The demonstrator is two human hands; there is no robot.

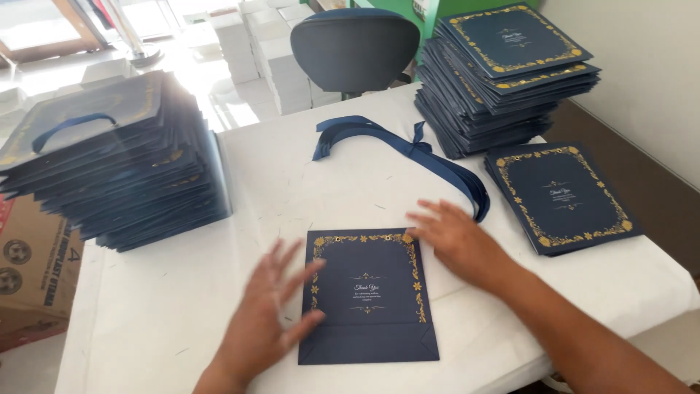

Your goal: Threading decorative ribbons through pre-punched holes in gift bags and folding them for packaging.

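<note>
A flat, folded navy paper bag [368, 295] with a gold floral border and a small block of pale print at its middle lies on the white table [182, 306], near the front edge, between the two hands. The left hand [270, 314] has its fingers spread, its fingertips just touching the bag's left edge; it grips nothing. The right hand [456, 237] lies open and flat at the bag's top right corner, fingers spread, holding nothing. Just behind it runs a bundle of dark blue ribbons [408, 149]. To the right lies a short pile of the same bags [565, 197], with a taller stack [503, 73] behind it. On the left stands a stack of bags with ribbon handles [117, 160], beside a brown cardboard box [33, 270] with dark print. A dark office chair [355, 47] stands beyond the table.
</note>
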